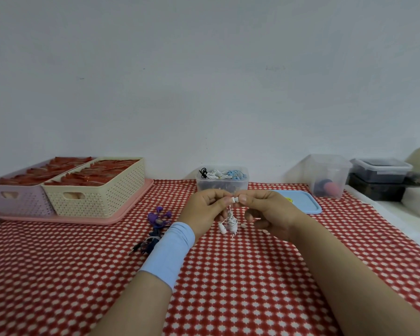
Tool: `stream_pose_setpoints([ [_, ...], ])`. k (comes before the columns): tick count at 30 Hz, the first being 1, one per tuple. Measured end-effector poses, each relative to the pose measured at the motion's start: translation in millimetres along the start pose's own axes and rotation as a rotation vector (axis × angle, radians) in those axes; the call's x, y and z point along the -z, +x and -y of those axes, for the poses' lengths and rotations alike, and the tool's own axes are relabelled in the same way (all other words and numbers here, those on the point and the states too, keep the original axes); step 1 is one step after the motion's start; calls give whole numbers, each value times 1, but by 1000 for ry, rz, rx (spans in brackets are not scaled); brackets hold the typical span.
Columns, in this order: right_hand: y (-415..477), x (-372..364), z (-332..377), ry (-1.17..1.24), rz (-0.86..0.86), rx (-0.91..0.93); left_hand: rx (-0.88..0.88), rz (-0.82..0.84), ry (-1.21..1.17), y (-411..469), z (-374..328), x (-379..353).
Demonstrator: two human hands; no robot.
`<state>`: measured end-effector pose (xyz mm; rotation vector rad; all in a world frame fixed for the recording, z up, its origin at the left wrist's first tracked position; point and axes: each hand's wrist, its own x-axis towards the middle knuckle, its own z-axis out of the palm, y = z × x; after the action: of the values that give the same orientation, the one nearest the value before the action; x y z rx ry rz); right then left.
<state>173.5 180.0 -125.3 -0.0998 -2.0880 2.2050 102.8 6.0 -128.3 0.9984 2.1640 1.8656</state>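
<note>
Both hands meet above the middle of the red-and-white checked table [228,287]. My left hand [204,209], with a light blue band on its wrist, and my right hand [269,212] each pinch a small white earbud piece [234,199] between thumb and fingertip. From that piece a set of white wired earphones [229,223] hangs down in a loose bundle, its lower end close to the cloth. Purple earphones [158,217] and a dark blue coiled set [147,246] lie on the cloth left of my left wrist.
A clear tub [222,181] with several coiled earphones stands just behind my hands, its blue lid [303,202] to the right. Two woven baskets [95,187] on a pink tray sit at the back left. More clear and dark containers [329,175] stand at the back right.
</note>
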Motion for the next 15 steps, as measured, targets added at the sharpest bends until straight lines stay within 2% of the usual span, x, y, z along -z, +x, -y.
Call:
stream_pose_setpoints([
  [8,1,1,-1,-25,16,-45,8,26,-6,-2,-1,-1],
  [15,1,-1,-2,-18,-49,-72,17,22,47,0,1,-1],
])
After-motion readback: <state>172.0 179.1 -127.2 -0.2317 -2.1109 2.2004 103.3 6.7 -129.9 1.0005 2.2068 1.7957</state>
